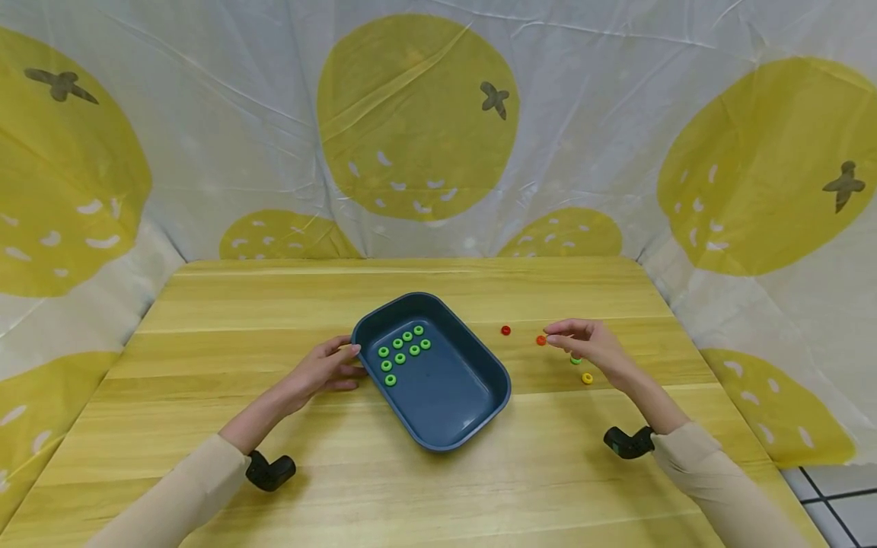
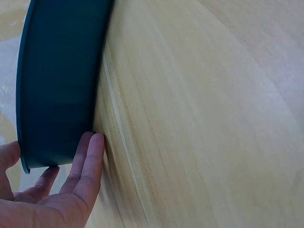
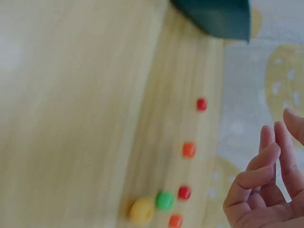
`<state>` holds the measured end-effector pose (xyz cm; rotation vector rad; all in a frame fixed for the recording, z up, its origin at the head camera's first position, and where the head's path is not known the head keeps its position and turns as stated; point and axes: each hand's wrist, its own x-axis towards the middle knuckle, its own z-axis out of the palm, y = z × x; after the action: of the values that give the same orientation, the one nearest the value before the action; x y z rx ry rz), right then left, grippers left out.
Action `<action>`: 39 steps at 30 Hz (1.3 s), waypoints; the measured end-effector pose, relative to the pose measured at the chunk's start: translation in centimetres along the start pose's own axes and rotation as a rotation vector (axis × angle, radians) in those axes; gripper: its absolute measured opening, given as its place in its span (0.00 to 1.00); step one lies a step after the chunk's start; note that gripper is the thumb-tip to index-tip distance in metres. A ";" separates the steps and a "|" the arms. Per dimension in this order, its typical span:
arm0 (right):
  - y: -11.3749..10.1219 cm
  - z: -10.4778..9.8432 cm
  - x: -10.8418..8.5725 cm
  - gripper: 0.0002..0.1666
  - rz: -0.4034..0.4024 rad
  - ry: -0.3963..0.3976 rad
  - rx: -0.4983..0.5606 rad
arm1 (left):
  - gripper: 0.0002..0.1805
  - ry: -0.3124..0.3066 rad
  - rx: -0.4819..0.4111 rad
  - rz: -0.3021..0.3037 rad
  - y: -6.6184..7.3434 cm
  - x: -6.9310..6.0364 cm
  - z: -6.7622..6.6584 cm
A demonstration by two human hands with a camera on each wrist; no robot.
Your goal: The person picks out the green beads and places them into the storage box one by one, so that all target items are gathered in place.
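Note:
A dark blue plastic tray (image 1: 455,411) sits angled on the table, with several green ring beads (image 1: 400,358) grouped at its upper left inside. My left hand (image 1: 331,367) holds the tray's left end, thumb at the rim and fingers against the outer wall; the left wrist view shows this grip on the wall (image 2: 61,85). Over loose beads on the right, my right hand (image 1: 591,344) hovers with thumb and fingertips apart and nothing between them. Below it lie an orange bead (image 3: 189,149), a red bead (image 3: 184,193), a green bead (image 3: 164,200) and a yellow bead (image 3: 141,211).
Another red bead (image 1: 505,330) lies between the tray and my right hand. A further orange bead (image 3: 175,221) shows at the bottom of the right wrist view. Behind the wooden table (image 1: 274,297) hangs a white curtain (image 1: 582,137) printed with yellow fruit.

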<state>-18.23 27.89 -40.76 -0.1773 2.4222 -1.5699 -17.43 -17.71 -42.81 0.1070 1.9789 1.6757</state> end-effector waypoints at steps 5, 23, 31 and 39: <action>2.1 -1.3 -0.8 0.21 -0.034 0.095 -0.249 | 0.34 0.006 0.011 -0.010 0.0 0.0 -0.1; 5.1 -1.4 -0.7 0.10 -0.099 0.117 -0.520 | 0.34 0.012 0.002 -0.008 0.1 0.0 0.2; 5.3 -1.3 -0.6 0.08 -0.111 0.129 -0.576 | 0.34 0.013 0.000 -0.001 0.1 0.0 0.2; 5.2 -1.3 -0.7 0.08 -0.092 0.133 -0.591 | 0.34 0.015 0.004 -0.002 0.1 -0.1 0.2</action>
<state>-17.78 31.31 -44.85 -0.2991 2.9565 -0.8716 -17.28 -17.52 -42.71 0.0945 1.9926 1.6760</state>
